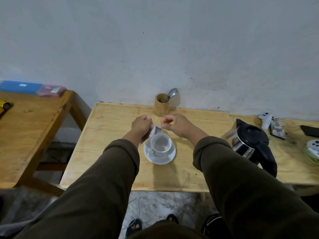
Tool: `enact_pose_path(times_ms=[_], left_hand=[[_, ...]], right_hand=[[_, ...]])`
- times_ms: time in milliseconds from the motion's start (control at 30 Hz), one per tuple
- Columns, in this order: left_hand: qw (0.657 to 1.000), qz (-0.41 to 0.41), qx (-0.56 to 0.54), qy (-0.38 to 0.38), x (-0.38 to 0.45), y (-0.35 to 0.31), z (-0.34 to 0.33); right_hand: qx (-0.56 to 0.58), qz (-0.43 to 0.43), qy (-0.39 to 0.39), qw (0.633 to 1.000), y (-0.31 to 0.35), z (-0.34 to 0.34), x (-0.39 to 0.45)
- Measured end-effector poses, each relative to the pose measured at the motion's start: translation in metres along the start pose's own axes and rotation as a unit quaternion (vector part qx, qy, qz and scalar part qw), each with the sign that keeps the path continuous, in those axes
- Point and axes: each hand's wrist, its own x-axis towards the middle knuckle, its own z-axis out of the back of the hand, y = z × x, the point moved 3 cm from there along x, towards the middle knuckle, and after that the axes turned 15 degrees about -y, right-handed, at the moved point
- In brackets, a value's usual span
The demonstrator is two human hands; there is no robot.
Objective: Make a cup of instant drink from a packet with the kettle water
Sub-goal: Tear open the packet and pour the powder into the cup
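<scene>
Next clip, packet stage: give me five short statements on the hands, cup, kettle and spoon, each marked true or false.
1. Both hands, left and right, hold the packet above the cup. True.
2. The cup stands on a saucer. True.
3. The kettle is left of the cup. False: it is to the right.
4. The spoon lies in the saucer. False: it stands in the wooden holder.
5. The right hand grips the kettle handle. False: it pinches the packet.

Dim, flat light; soft focus, edges perhaps bowed
</scene>
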Motion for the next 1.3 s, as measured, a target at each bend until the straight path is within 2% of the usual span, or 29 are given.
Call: enact_pose_path(times_ms=[233, 533, 600, 700, 867, 1000, 1167, 1200, 1300], left_hand=[[0.999, 0.02, 0.033, -0.02, 0.001, 0.012, -0.003], [0.991, 0.023, 0.128, 0.035, -0.004, 0.021, -0.01], [0.989, 0.019, 0.135, 0.05, -0.007, 0.023, -0.011], [0.988, 0.014, 0.144, 0.06, -0.01, 0.022, -0.012], [0.978, 0.037, 0.188, 0.081, -0.008, 0.024, -0.018], [0.961, 0.031, 0.263, 0.083, -0.006, 0.02, -0.022], [0.931, 0.042, 0.346, 0.109, -0.008, 0.006, -0.021], [0.933, 0.048, 0.335, 0.123, -0.006, 0.006, -0.023], [0.963, 0.115, 0.203, 0.137, 0.004, 0.012, -0.031]], right_hand=[[0.04, -0.036, 0.063, 0.997, -0.006, 0.004, -0.013], [0.113, -0.102, 0.038, 0.988, -0.014, -0.003, -0.021], [0.092, -0.103, 0.027, 0.99, -0.017, -0.008, -0.024], [-0.001, -0.073, 0.024, 0.997, -0.025, -0.018, -0.031], [-0.068, -0.057, 0.071, 0.994, -0.039, -0.032, -0.041], [-0.098, -0.026, 0.039, 0.994, -0.044, -0.038, -0.041], [-0.072, -0.022, -0.043, 0.996, -0.051, -0.042, -0.04], [-0.069, -0.025, -0.055, 0.996, -0.053, -0.043, -0.038], [-0.057, -0.053, -0.076, 0.994, -0.06, -0.045, -0.033]])
